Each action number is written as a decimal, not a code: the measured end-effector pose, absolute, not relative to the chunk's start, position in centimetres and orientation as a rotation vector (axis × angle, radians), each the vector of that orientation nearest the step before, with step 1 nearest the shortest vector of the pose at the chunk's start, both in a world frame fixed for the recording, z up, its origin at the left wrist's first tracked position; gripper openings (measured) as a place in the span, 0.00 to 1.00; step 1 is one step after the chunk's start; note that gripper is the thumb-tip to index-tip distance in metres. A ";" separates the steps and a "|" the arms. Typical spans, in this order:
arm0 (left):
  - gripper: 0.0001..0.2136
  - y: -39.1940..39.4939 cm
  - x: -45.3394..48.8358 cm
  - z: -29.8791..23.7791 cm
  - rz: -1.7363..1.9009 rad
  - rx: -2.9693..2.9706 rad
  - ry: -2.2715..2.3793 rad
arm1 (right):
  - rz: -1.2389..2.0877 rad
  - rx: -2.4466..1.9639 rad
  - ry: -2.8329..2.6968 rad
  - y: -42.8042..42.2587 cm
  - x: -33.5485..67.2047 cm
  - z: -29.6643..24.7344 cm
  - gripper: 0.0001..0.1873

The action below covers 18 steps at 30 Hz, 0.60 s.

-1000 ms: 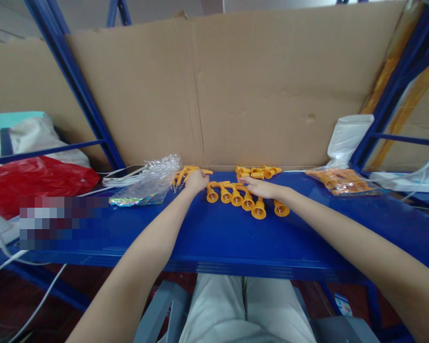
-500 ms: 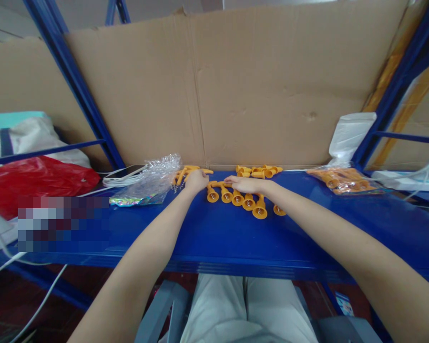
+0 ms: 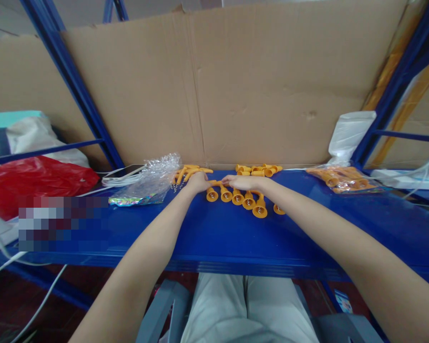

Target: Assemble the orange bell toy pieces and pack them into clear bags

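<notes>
A row of orange corkscrews (image 3: pixel 226 195) with bell-shaped bodies lies on the blue shelf, wide mouths toward me and metal spirals showing inside. At the row's left end, my left hand (image 3: pixel 199 182) is closed at the handle of the leftmost corkscrew (image 3: pixel 211 195); its far fingers are hidden. My right hand (image 3: pixel 243 182) reaches in from the other side over the row, fingertips pinched at that same handle's right end. My right wrist partly covers the rightmost corkscrew (image 3: pixel 279 209). Just behind my left hand lie orange T-handles with bare spirals (image 3: pixel 181 176).
Loose orange sleeves (image 3: pixel 259 170) lie along the cardboard wall (image 3: pixel 271 85). A clear bag of orange parts (image 3: pixel 343 179) rests at the right. Crumpled clear plastic (image 3: pixel 146 181), white cables (image 3: pixel 123 180) and a red bag (image 3: pixel 39 181) are at the left.
My right fingertips have shifted very slightly left, toward the leftmost corkscrew's handle. My left hand stays nearly in place, and the row looks the same.
</notes>
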<state>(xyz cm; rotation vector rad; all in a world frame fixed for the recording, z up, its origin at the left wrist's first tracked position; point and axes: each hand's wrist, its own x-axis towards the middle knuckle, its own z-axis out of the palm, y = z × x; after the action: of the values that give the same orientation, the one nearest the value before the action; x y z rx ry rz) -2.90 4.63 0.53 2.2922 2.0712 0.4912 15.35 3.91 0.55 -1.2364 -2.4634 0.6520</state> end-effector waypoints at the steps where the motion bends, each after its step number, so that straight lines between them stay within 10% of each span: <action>1: 0.12 4.6 -2.9 0.6 0.490 2.286 2.078 | 0.650 -1.236 -2.463 3.9 15.4 0.6 0.21; 18: 0.07 6.0 -5.1 0.4 0.685 2.147 2.226 | 0.479 -1.256 -2.460 2.1 16.2 2.3 0.19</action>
<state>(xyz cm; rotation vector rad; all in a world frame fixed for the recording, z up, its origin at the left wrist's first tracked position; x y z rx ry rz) -5.12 5.98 0.39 2.1469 2.2261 0.6851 16.19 2.12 2.34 -1.2562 -2.4601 0.4790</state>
